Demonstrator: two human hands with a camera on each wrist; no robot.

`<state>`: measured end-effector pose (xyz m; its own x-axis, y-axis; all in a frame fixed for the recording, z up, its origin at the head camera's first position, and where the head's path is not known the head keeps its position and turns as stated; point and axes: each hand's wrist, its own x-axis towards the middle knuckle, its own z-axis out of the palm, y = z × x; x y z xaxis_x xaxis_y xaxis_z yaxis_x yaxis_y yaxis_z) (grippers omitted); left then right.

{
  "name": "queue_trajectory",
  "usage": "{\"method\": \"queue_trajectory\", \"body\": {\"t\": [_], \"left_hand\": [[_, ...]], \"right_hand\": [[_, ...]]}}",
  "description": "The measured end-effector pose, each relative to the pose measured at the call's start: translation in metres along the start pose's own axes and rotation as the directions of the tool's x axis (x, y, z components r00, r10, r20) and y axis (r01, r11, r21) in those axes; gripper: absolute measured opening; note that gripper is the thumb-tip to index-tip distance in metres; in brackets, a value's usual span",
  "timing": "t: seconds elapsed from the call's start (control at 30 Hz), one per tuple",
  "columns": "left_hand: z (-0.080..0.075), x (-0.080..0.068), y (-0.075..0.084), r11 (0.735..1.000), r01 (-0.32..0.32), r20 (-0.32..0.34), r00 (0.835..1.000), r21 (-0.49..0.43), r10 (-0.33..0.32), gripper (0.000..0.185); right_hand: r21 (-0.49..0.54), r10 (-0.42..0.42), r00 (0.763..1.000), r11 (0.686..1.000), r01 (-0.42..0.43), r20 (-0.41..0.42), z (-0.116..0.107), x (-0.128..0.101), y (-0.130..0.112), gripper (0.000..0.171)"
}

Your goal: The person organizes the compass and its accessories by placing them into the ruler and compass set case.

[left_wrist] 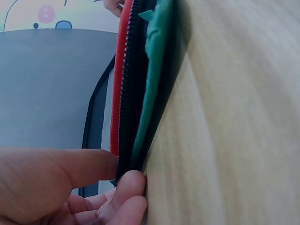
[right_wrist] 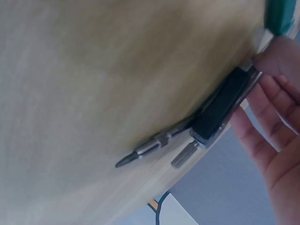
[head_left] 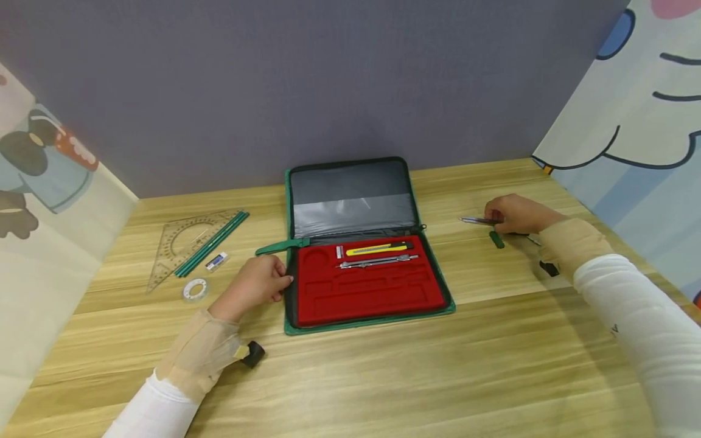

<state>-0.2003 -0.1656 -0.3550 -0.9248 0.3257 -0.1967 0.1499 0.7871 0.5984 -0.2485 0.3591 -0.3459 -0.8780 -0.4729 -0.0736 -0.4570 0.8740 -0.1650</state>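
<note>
A zippered green case (head_left: 369,319) lies unfolded, with a red moulded tray (head_left: 372,283) in its near half. My left hand (head_left: 257,280) pinches the case's left edge, thumb (left_wrist: 89,166) on top and fingertips beneath. In the tray are a yellow-and-black cutter (head_left: 378,249), a silver compass (head_left: 378,262) and a small lead box (head_left: 339,252). To the right of the case, my right hand (head_left: 517,213) pinches a slim silver drawing instrument (head_left: 475,220) close over the table. A black-bodied metal tool (right_wrist: 220,110) with a pointed tip shows by those fingers. Beside them lies a small green piece (head_left: 496,239).
Left of the case lie a clear set square (head_left: 164,249), green pencils (head_left: 213,244), an eraser (head_left: 216,261) and a tape roll (head_left: 195,289). A green strap (head_left: 282,246) sticks out leftward from the case. A grey panel (head_left: 219,91) stands behind the wooden table (head_left: 372,383).
</note>
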Motion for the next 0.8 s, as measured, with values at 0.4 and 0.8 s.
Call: {"method": "queue_trajectory", "body": {"t": [0.4,0.8], "left_hand": [[0.000,0.000,0.001,1.000,-0.011,0.000,1.000,-0.010,0.011,0.013],[0.000,-0.001,0.002,1.000,-0.005,-0.001,1.000,-0.004,0.005,0.013]], "right_hand": [[-0.068,-0.038,0.995,0.997,0.031,-0.096,0.000,0.001,-0.005,0.017],[-0.040,-0.124,0.990,0.992,0.122,-0.066,-0.011,0.009,-0.049,0.015]]}}
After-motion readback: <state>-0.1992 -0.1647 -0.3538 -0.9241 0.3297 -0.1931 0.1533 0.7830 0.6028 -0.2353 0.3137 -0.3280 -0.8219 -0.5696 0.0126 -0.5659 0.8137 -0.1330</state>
